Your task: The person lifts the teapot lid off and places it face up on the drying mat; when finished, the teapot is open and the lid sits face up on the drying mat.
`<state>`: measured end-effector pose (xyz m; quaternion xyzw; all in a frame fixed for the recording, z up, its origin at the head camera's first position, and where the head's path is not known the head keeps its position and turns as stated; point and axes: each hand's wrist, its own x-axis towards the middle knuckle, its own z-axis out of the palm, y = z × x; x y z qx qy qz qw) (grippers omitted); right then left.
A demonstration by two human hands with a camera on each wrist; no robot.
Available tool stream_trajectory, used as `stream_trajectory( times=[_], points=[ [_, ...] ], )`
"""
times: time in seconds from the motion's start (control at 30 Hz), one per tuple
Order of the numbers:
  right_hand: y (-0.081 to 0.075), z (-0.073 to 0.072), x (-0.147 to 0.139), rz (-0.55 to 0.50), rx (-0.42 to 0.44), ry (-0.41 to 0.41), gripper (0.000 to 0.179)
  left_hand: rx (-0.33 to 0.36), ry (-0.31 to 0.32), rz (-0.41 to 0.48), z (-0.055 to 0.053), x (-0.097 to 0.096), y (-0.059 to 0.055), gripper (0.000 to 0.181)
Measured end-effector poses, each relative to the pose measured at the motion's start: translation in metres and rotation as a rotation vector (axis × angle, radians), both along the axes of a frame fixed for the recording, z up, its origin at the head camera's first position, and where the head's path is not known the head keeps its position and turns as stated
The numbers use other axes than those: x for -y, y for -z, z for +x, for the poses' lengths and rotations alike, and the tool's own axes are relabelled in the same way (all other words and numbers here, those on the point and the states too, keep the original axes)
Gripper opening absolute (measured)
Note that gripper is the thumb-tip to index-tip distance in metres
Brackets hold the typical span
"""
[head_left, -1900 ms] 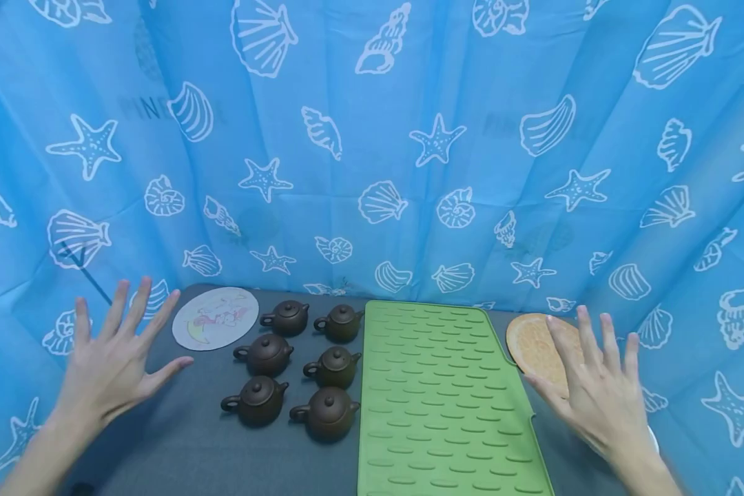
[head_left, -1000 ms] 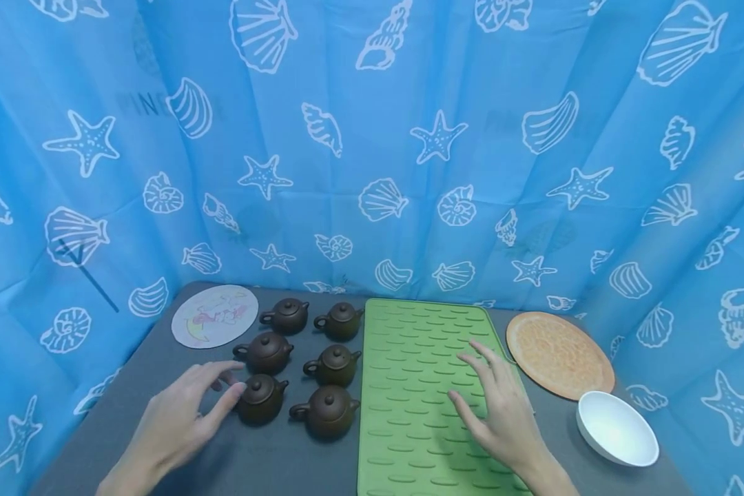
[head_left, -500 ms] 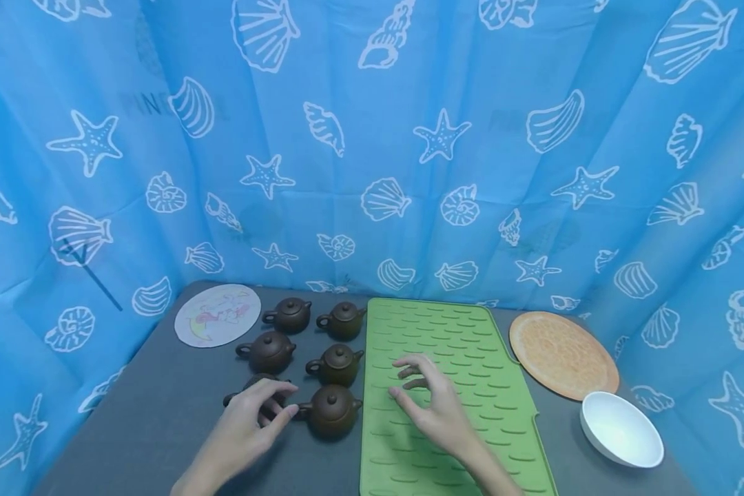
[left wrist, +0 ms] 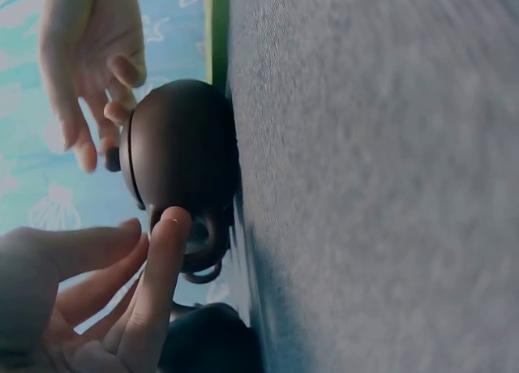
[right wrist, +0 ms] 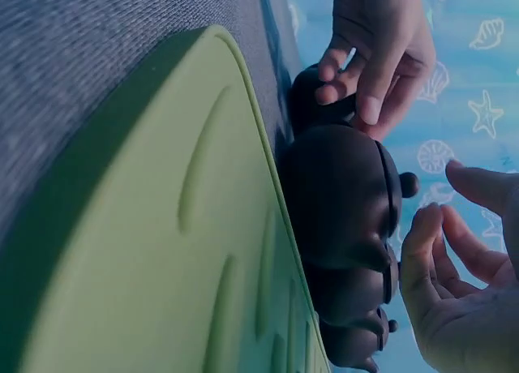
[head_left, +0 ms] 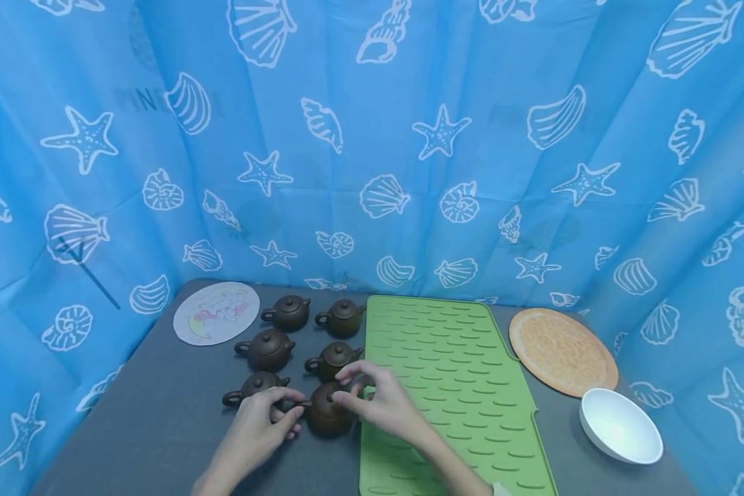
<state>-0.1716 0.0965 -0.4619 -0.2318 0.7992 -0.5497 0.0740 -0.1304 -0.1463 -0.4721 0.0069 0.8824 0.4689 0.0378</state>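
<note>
Teapot (head_left: pixel 326 421), left fingers (head_left: pixel 277 393) at handle (left wrist: pixel 217 237), right fingers (head_left: pixel 372 370) curved

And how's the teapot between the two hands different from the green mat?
The teapot is dark brown; the mat is green. The teapot is round and plump, while the mat is flat and ridged. The teapot has a knobbed lid; the mat has none. Both rest on the dark table.

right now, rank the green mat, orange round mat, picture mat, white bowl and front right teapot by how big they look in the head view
1. Green mat
2. Orange round mat
3. Picture mat and white bowl: too alike to rank
4. Front right teapot, partly covered
</note>
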Motion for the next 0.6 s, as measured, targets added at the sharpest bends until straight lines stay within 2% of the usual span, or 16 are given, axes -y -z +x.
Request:
stream_trajectory(
  times=[0.13,0.37,0.6],
  points=[
    [0.0028,-0.0020,0.0066,0.054,-0.028,-0.009,0.028,0.017,-0.016,0.067,-0.0005,0.0002,0.0006,0.018],
    [0.0076,-0.0029,0.0109,0.089,-0.042,0.000,0.017,0.045,-0.068,0.106,-0.0025,-0.0018,0.0018,0.016],
    [0.0081,-0.0029,0.0115,0.092,-0.074,-0.010,0.014,0.054,-0.079,0.129,-0.0039,-0.0020,0.0040,0.013]
  ],
)
